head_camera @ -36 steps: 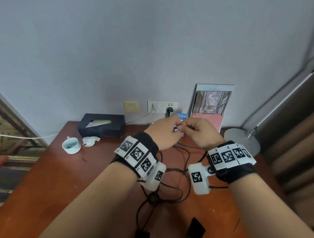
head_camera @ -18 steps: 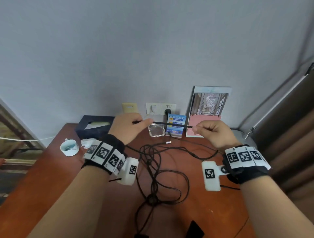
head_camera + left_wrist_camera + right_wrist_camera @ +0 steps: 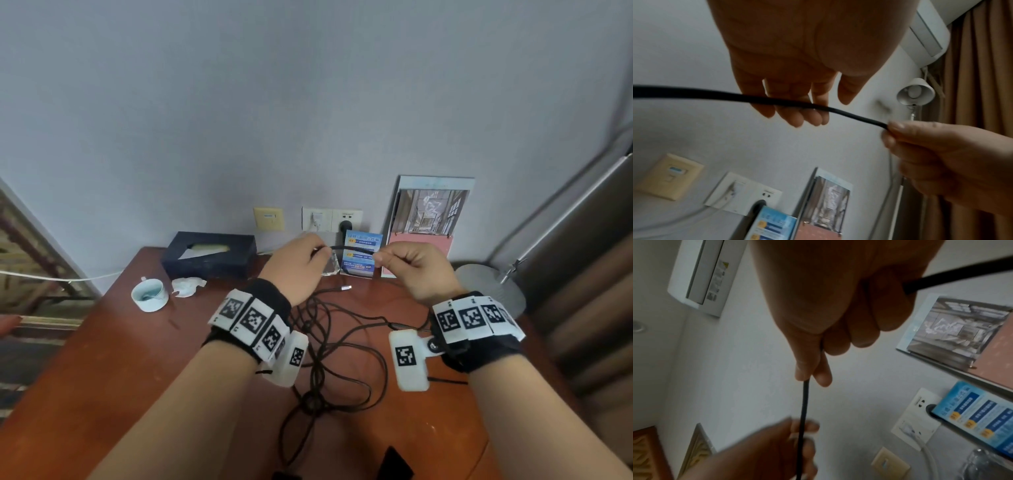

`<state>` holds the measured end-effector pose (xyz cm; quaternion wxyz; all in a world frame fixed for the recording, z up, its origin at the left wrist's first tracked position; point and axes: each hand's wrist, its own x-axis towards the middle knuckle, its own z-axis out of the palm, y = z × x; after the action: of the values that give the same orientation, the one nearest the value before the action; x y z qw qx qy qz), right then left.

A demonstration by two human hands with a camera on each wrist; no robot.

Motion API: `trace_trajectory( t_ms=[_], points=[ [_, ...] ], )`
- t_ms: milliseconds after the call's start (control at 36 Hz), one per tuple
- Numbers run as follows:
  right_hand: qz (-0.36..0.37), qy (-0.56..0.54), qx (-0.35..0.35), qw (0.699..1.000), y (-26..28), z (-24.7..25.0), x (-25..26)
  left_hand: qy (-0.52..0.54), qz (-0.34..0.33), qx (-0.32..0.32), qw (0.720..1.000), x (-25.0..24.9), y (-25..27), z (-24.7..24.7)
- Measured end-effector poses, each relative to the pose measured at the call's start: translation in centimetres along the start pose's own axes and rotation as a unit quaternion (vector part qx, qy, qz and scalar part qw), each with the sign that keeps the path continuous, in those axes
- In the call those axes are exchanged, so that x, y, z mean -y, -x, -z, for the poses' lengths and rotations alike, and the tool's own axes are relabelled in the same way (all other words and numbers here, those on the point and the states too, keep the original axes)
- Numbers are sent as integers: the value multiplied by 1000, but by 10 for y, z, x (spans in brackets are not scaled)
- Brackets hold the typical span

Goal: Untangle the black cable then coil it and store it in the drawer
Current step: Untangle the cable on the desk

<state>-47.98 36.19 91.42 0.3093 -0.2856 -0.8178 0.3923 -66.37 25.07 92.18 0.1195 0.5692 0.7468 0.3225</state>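
- While the black cable (image 3: 352,249) is being held up between both hands, a short taut span is running nearly level from left to right, just in front of the blue card (image 3: 362,255) that is propped against the wall
- At the left of that card, the span is being pinched by the left hand (image 3: 297,269); in the left wrist view the cable (image 3: 760,99) is lying across its fingers (image 3: 795,113), which are only loosely bent
- At the right of the card, the cable is being pinched tightly between thumb and forefinger of the right hand (image 3: 416,270), the other fingers being curled into the palm
- Below the card, on the wooden table (image 3: 113,346), the rest of the cable is lying in loose overlapping loops, with a knot-like cluster (image 3: 313,399) nearest the person; a silver plug end (image 3: 344,288) is resting just in front of the card
- Both hands are judged equally near the span, so the slack is likely to be fed along this left-right axis
- Print on the card is too small to be read; the drawer is not being shown
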Motion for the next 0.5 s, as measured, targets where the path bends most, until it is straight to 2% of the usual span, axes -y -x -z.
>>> trace_trajectory(
  t_ms=[111, 278, 417, 500],
  points=[
    [43, 28, 53, 997, -1, -16, 9, 30, -60, 25, 997, -25, 1, -15],
    [36, 33, 82, 995, 3, -13, 14, 59, -53, 24, 997, -28, -1, -17],
    [1, 24, 29, 999, 4, 3, 8, 76, -35, -28, 996, -13, 0, -3],
    [-8, 29, 34, 999, 3, 9, 4, 76, -29, -41, 996, -3, -3, 5]
  ],
)
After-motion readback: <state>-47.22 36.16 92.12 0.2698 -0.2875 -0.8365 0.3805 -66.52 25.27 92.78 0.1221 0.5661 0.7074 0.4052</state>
